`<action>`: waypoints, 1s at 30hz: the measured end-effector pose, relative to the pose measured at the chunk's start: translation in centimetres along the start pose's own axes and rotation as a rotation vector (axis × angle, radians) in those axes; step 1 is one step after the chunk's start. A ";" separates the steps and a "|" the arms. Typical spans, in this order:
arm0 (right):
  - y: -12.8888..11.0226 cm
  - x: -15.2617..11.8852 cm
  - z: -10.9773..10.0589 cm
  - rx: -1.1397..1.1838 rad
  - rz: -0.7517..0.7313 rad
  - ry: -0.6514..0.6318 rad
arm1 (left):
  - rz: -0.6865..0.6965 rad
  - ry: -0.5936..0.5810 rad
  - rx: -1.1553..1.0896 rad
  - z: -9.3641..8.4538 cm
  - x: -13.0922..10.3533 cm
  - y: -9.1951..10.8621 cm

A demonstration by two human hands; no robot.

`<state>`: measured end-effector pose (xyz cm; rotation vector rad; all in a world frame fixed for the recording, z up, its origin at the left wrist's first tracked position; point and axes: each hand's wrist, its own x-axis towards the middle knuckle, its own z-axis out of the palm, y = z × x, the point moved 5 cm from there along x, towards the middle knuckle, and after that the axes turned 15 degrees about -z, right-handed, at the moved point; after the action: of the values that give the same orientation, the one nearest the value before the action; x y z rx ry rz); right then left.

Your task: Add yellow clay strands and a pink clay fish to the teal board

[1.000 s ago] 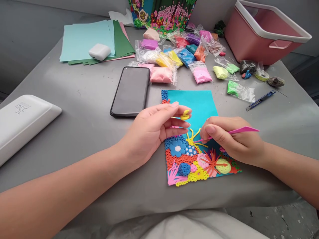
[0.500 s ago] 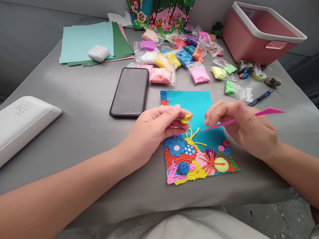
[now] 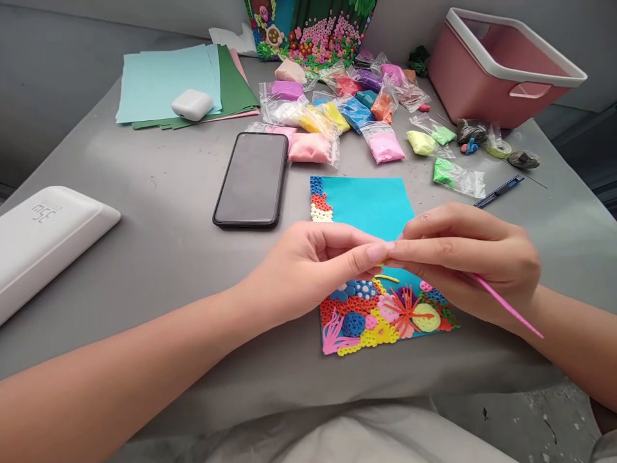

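My left hand (image 3: 332, 263) pinches a small piece of yellow clay (image 3: 382, 262), mostly hidden by the fingers. Its fingertips meet those of my right hand (image 3: 467, 263), which is closed around a pink clay tool (image 3: 508, 304); the thin end of the tool sticks out below that palm. Both hands hover over a turquoise sheet (image 3: 371, 199). Clay decoration covers its lower part and left edge: a blue ball (image 3: 354, 324), an orange spiky shape (image 3: 407, 312), a pale yellow disc (image 3: 427, 317) and pink strands (image 3: 332, 334). The hands cover the sheet's middle.
A black phone (image 3: 250, 180) lies left of the sheet, a white power bank (image 3: 48, 238) farther left. Behind are bagged clays (image 3: 313, 148), coloured paper (image 3: 168, 77) with a white earbud case (image 3: 193, 105), and a pink bin (image 3: 482, 83). A blue cutter (image 3: 499, 191) lies at right.
My right hand has moved left until its fingertips meet my left hand's. The pink tool has turned, its thin end now pointing down and right. The yellow clay has become mostly hidden.
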<state>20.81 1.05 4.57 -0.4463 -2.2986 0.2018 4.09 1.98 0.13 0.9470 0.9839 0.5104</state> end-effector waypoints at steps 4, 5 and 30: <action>-0.2 0.0 0.0 -0.012 0.004 0.028 | 0.010 -0.023 -0.017 0.1 0.1 0.1; -0.1 -0.2 0.0 0.013 0.043 0.069 | 0.002 -0.013 -0.024 0.1 0.1 0.1; 0.9 -0.3 0.8 0.027 0.030 -0.160 | 0.020 0.150 -0.237 -1.4 0.5 -0.4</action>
<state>20.68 1.79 3.52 -0.4652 -2.4431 0.2927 3.06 2.75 -0.76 0.7141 1.0231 0.7066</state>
